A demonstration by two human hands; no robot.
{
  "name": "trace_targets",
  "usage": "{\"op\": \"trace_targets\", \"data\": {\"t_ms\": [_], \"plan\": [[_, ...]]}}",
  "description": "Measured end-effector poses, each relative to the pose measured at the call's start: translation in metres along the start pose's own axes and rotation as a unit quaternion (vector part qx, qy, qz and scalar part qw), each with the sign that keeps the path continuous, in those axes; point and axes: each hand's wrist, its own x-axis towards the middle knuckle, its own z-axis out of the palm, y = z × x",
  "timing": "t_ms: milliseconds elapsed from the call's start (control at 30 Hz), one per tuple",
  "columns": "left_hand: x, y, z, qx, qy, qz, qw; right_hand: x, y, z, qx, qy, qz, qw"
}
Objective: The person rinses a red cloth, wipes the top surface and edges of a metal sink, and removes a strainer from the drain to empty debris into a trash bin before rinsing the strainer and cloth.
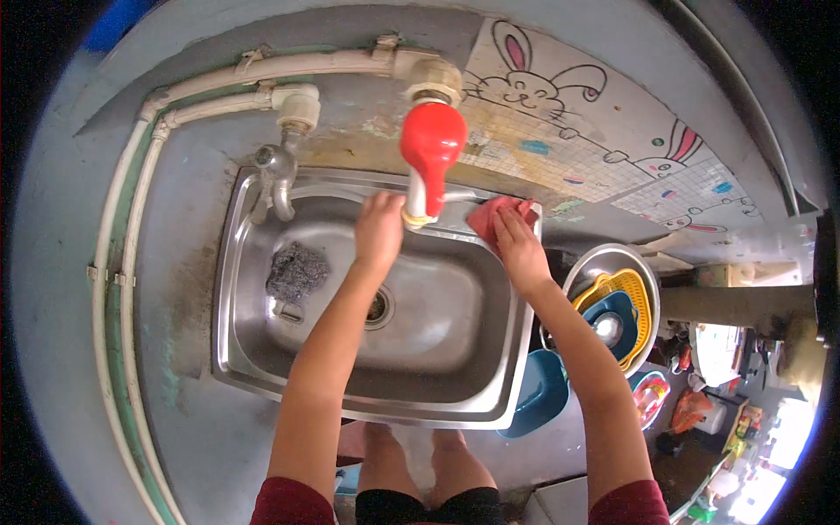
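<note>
My right hand (518, 246) presses a red cloth (485, 216) onto the back right corner of a stainless steel sink (446, 410). My left hand (380, 226) rests at the sink's back rim, fingers curled away from view, so whether they hold anything is hidden. Just right of that hand a red-and-white tap (434, 141) hangs down from a pipe fitting. In the basin's left part lies a dark grey scouring mesh (297, 270). The drain (378, 310) is partly covered by my left forearm.
A metal tap (279, 172) juts over the basin's left back corner. White pipes (262, 69) run along the wall. Right of the sink stand a steel bowl (590, 257) holding a yellow strainer (633, 282) and blue basket (607, 305), and, lower, a blue basin (538, 394).
</note>
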Motion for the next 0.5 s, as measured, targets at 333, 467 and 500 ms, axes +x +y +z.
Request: {"op": "trace_targets", "data": {"t_ms": [333, 467, 500], "plan": [[0.014, -0.060, -0.079, 0.014, 0.093, 0.029, 0.995, 0.120, -0.117, 0.053, 0.145, 0.097, -0.139, 0.975], [0.017, -0.053, -0.078, -0.029, 0.072, 0.030, 0.997, 0.136, -0.132, 0.039, 0.172, 0.117, -0.129, 0.969], [0.017, -0.052, -0.081, -0.036, 0.074, 0.036, 0.996, 0.136, -0.134, 0.033, 0.195, 0.123, -0.113, 0.967]]}}
